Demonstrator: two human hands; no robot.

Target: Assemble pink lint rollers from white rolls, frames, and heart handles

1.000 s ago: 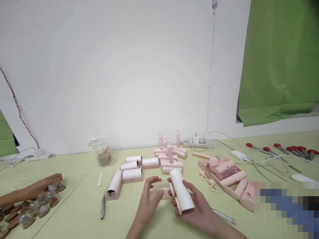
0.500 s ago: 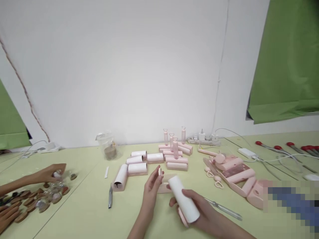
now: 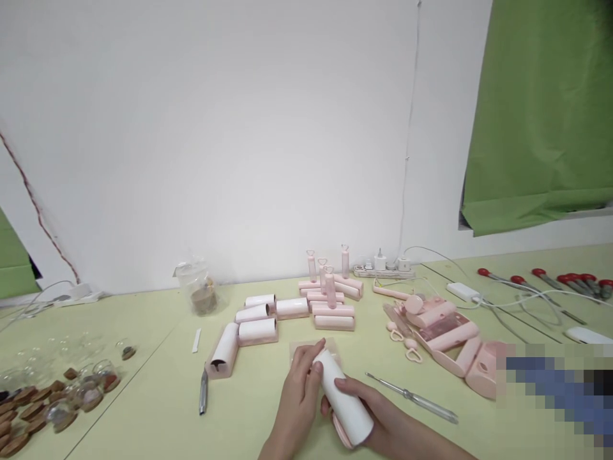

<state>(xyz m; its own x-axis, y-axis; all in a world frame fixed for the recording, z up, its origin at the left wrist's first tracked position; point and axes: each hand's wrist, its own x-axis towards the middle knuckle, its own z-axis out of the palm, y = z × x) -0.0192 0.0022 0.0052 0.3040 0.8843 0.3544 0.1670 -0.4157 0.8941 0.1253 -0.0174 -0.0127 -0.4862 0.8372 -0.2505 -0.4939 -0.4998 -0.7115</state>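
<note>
My right hand (image 3: 378,418) is wrapped round a white lint roll in a pink holder (image 3: 343,404), tilted with its far end pointing away from me. My left hand (image 3: 299,396) presses its fingertips against that far end of the roll; whether it holds a small piece there is hidden. A clear pinkish cover (image 3: 306,350) lies flat on the table just behind both hands. A metal screwdriver (image 3: 412,397) rests on the table to the right of my right hand.
White rolls in pink bases (image 3: 256,319) lie ahead; assembled pink rollers with upright handles (image 3: 330,297) stand behind them. Loose pink parts (image 3: 445,335) at right, red-handled tools (image 3: 565,281), power strip (image 3: 383,269), plastic cup (image 3: 200,291), metal tool (image 3: 204,391), small glass bottles with corks (image 3: 57,396) at left.
My left hand moved from holding a small piece above the cover to the end of the roll. The other person's hands at the left have left the view.
</note>
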